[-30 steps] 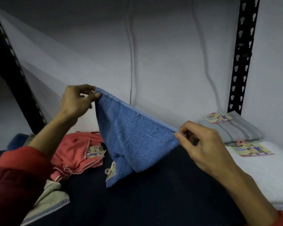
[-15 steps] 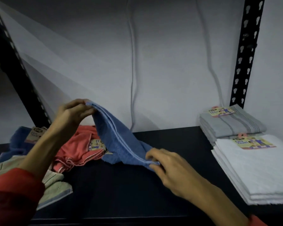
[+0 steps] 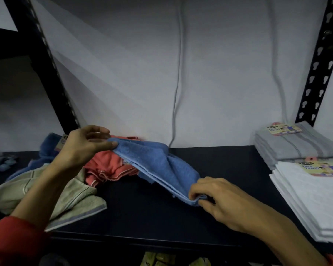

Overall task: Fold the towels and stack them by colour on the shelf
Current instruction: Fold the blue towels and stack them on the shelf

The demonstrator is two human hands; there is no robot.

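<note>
A blue towel (image 3: 158, 166) stretches slack between my two hands, just above the dark shelf board (image 3: 161, 214). My left hand (image 3: 85, 144) pinches its far-left corner between thumb and fingers. My right hand (image 3: 217, 198) pinches the near-right end low over the shelf. The towel's middle sags and is doubled along its length. Unfolded towels lie at the left: a coral one (image 3: 108, 167), a pale green one (image 3: 46, 194) and a darker blue one (image 3: 48, 146).
At the right stand two folded stacks with paper labels: grey towels (image 3: 294, 146) at the back and white towels (image 3: 311, 200) in front. Black perforated uprights (image 3: 319, 62) frame the shelf. A white wall with a cable runs behind.
Both hands came down with the blue towel, from held high in the air to low over the shelf. My right hand moved toward the front; the towel now lies longer and flatter.
</note>
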